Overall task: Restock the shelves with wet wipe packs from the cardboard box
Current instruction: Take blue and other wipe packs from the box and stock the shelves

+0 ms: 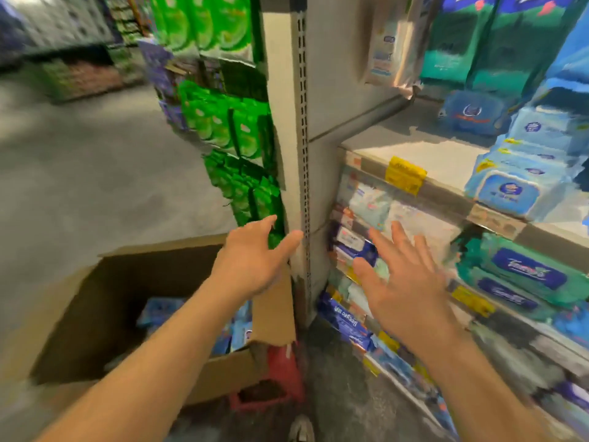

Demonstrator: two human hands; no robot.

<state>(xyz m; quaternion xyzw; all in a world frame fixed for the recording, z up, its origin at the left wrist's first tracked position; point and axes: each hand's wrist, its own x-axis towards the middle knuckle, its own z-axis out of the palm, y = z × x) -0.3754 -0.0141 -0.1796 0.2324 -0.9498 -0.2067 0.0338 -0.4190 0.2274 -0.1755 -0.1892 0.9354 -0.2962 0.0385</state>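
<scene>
Shop shelves (411, 173) stand right, stocked with wet wipe packs (506, 193); an open cardboard box (274, 301) sits left. Both hands, left (251, 260) and right (404, 282), are held spread wide, empty.

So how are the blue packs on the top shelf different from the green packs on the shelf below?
The blue packs are pale blue and piled several high on the upper shelf; the green packs are teal-green with a dark blue label and lie only about two high on the shelf underneath. The blue packs sit right at the shelf's front edge, while the green packs sit further in, shaded. Both are soft, flat wipe packs lying label-up, and neither is touched by the hands.
</scene>
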